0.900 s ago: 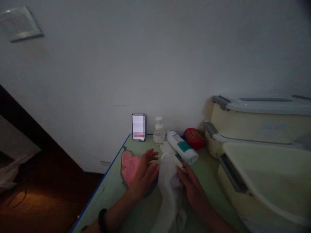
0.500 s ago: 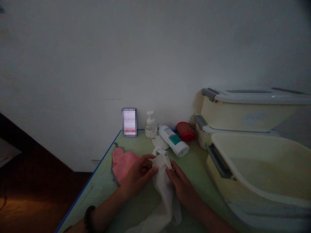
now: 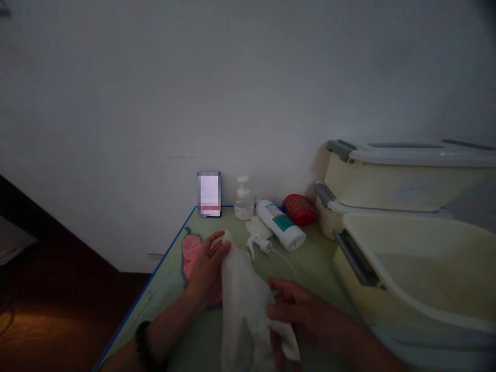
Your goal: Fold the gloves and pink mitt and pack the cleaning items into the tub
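Green blue-edged tabletop (image 3: 315, 266), lower centre.
Limp white cloth (image 3: 244, 297) is pinched by left hand (image 3: 206, 265), touched by half-open right hand (image 3: 300, 305); latter's hold unclear.

Worktop (image 3: 313, 263), 1: pale green surface, blue edging (image 3: 154, 274). Directly on it:
- Phone (image 3: 210, 194), 1: upright, far left corner, screen lit.
- Pump bottle (image 3: 244, 207), 1: clear body, white pump, upright, far edge.
- White bottle (image 3: 281, 225), 1: green-banded label, lying on its side.
- Flat white piece (image 3: 256, 227), 1: just beside the white bottle.
- Red woven-pattern item (image 3: 299, 209), 1: behind the white bottle.
- Trigger spray head (image 3: 261, 244), 1: white, loose, with clear tube (image 3: 284, 261).
- Pink cloth (image 3: 191, 251), 1: grey border, left side, partly hidden.
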`<state>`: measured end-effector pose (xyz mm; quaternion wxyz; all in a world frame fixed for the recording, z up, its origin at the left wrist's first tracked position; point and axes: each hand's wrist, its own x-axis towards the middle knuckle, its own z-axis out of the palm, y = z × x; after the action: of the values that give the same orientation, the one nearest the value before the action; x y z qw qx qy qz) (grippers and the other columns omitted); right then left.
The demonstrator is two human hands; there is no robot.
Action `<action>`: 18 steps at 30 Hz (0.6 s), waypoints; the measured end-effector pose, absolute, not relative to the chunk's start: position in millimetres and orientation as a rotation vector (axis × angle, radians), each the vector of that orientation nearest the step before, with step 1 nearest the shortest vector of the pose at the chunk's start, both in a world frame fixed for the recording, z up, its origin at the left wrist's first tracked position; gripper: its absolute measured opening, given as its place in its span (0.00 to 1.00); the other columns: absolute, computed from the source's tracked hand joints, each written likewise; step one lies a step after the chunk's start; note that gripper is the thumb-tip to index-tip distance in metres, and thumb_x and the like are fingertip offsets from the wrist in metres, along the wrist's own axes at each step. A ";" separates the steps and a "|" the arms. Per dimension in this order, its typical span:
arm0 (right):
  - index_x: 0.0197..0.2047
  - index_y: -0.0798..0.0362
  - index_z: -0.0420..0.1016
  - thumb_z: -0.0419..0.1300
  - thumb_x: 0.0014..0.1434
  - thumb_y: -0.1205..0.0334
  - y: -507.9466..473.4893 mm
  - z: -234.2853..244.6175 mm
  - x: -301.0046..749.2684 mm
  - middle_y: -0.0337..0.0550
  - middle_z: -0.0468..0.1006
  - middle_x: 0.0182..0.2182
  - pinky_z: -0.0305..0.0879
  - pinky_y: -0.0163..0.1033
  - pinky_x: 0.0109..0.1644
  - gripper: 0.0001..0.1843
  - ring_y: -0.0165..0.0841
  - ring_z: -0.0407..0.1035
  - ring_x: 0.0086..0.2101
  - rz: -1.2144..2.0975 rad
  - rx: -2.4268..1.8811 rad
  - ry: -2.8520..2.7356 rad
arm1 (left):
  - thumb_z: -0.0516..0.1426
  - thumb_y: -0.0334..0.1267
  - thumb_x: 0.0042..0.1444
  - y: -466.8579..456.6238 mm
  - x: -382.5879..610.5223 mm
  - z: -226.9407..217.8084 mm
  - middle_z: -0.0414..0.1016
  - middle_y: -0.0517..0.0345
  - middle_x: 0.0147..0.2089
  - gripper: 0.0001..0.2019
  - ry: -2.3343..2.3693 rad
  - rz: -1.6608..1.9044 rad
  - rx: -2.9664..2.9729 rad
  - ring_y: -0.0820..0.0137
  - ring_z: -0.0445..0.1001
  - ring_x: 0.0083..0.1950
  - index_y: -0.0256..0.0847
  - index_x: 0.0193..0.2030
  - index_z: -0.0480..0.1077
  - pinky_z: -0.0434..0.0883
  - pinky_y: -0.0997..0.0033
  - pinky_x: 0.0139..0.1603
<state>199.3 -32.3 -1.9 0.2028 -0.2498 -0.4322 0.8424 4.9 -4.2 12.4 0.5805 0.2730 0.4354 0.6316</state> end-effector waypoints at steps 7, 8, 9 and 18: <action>0.39 0.53 0.75 0.62 0.48 0.55 -31.5 5.2 196.4 0.40 0.75 0.34 0.62 0.34 0.39 0.15 0.29 0.69 0.34 2.085 -0.596 -1.439 | 0.64 0.27 0.42 -9.1 3.0 9.1 0.75 0.57 0.37 0.21 0.790 1.254 0.651 0.69 0.76 0.35 0.41 0.44 0.64 0.74 0.70 0.34; 0.37 0.54 0.76 0.61 0.50 0.51 -31.6 4.3 195.2 0.40 0.74 0.33 0.61 0.34 0.38 0.16 0.29 0.68 0.33 2.043 -0.610 -1.424 | 0.64 0.26 0.42 -10.1 2.5 9.0 0.75 0.57 0.38 0.21 0.765 1.242 0.652 0.69 0.76 0.35 0.41 0.43 0.64 0.74 0.70 0.35; 0.36 0.54 0.76 0.60 0.50 0.47 -31.7 3.1 193.7 0.40 0.73 0.31 0.61 0.34 0.36 0.18 0.29 0.67 0.30 2.002 -0.647 -1.398 | 0.64 0.26 0.41 -10.8 2.1 9.0 0.75 0.57 0.38 0.21 0.741 1.232 0.658 0.69 0.76 0.36 0.41 0.43 0.64 0.74 0.70 0.36; 0.39 0.52 0.70 0.60 0.48 0.43 -30.7 1.2 181.2 0.40 0.75 0.29 0.62 0.36 0.34 0.23 0.31 0.69 0.29 1.907 -0.815 -0.985 | 0.64 0.25 0.42 -14.9 2.4 8.2 0.74 0.59 0.39 0.20 0.619 1.111 0.783 0.70 0.75 0.36 0.42 0.42 0.65 0.72 0.72 0.35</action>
<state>181.2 -30.7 1.2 0.4103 -0.3238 -0.3911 0.7576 2.4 -14.9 8.2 0.7339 0.3563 0.2813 0.5053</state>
